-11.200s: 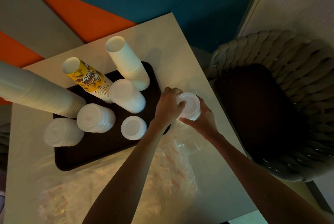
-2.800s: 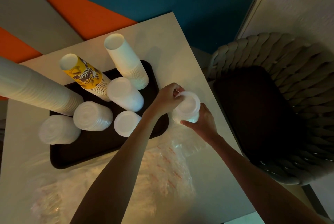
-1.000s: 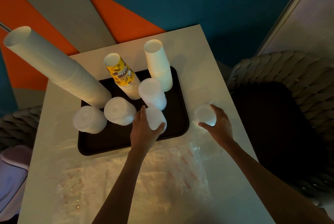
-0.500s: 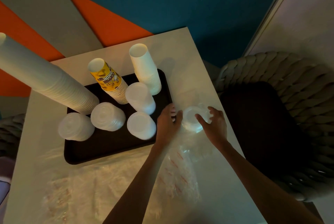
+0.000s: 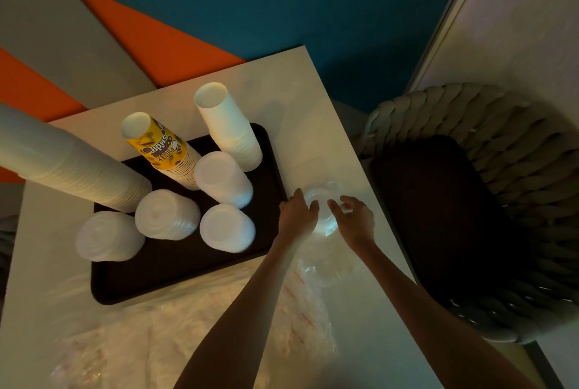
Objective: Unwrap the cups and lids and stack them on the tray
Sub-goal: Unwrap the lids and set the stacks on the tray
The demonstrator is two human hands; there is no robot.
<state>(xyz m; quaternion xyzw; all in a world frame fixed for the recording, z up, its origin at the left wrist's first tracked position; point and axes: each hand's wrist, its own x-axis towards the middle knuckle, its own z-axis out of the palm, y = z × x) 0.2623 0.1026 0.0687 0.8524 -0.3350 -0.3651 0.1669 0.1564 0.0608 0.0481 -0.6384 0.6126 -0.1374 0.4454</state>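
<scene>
Both bare forearms reach in from the lower edge and converge over the pale square table (image 5: 313, 112), just right of the dark brown rectangular tray (image 5: 188, 279). Between the hands stands a short stack of translucent plastic lids (image 5: 323, 211), on the tabletop beside the tray's right rim, not on it. Left hand (image 5: 297, 216): back up, wrist straight, thumb and fingers curled against the stack's left side, grasping it. Right hand (image 5: 356, 221): palm turned inward, fingers arched round the stack's right side; motion blur, so cannot tell whether they press on it. On the tray: four squat stacks of white lids (image 5: 225, 178), a yellow printed paper cup stack (image 5: 156, 145), a plain white paper cup stack (image 5: 228, 128) and a long white cup stack (image 5: 69, 166). Crumpled clear plastic wrap with red print (image 5: 219, 326) lies under the forearms. A grey woven chair (image 5: 507, 144) stands to the right.
</scene>
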